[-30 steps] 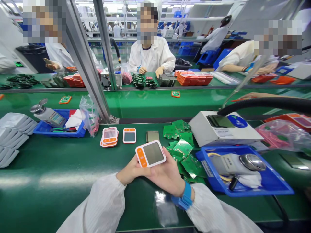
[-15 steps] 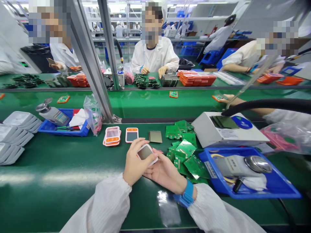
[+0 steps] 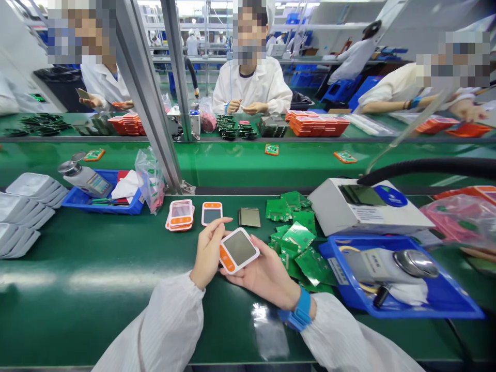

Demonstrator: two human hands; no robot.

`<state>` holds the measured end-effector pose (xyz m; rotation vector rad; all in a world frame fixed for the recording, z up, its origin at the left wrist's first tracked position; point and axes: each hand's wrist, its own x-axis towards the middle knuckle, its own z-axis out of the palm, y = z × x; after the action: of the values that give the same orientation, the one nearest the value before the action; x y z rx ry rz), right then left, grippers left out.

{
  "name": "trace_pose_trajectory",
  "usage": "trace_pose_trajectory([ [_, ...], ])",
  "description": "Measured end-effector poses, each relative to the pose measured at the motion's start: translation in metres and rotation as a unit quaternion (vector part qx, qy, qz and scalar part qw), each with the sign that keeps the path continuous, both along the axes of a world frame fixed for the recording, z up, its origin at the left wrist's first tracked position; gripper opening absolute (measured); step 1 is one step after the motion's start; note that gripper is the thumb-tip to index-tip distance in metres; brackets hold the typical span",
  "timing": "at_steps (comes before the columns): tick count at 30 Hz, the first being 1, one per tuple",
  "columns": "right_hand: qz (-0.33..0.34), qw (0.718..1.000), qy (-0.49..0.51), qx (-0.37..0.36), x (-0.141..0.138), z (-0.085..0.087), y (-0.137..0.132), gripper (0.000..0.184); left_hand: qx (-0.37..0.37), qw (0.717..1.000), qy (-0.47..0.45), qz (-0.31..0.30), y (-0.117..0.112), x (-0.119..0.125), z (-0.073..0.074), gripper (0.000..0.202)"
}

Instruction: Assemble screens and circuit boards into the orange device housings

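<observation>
A white-and-orange device casing with a grey screen [image 3: 241,248] lies tilted in my right hand [image 3: 267,271], gripped between thumb and fingers, screen facing up. My left hand [image 3: 209,253] is closed at the casing's upper left corner, its index finger sticking out past the edge; part of its grip is hidden. Just beyond my hands lies a similar casing [image 3: 212,213], and left of it a small stack of casings [image 3: 180,214]. A stack of thin grey screen panels [image 3: 249,217] sits behind the held casing. Green circuit boards [image 3: 296,235] are heaped close to my right hand.
On the right stand a blue tray [image 3: 457,299] with a bottle and a white box [image 3: 333,214]. Grey shells [image 3: 29,206] and another blue tray [image 3: 96,206] are at left. A metal post [image 3: 149,98] rises before the green belt [image 3: 225,165]; co-workers sit opposite.
The casing has been turned so its orange button strip shows at the lower left. My left hand has shifted from across the screen to the casing's left side. A co-worker's hand has left the belt.
</observation>
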<state>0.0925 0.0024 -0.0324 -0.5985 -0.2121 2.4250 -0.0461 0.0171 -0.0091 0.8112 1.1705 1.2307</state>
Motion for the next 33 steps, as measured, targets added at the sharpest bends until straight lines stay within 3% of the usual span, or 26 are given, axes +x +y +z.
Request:
trace_pose_trajectory([
  [18,-0.089,0.995,0.033,-0.014,0.001,0.012,0.003,0.044,0.030,0.998,0.049,0.002,0.001,0.000,-0.003,0.031],
  [24,-0.092,0.995,0.024,-0.012,0.001,0.011,0.002,0.047,0.014,1.000,0.005,-0.001,0.000,0.002,-0.004,0.031],
  [29,-0.176,0.984,0.040,0.002,0.004,0.016,0.005,0.046,-0.009,0.998,-0.061,-0.032,0.001,0.000,-0.013,0.034],
  [33,-0.266,0.964,-0.018,-0.003,0.008,0.032,0.016,0.038,0.002,0.994,-0.071,-0.082,0.001,0.001,-0.018,0.043],
])
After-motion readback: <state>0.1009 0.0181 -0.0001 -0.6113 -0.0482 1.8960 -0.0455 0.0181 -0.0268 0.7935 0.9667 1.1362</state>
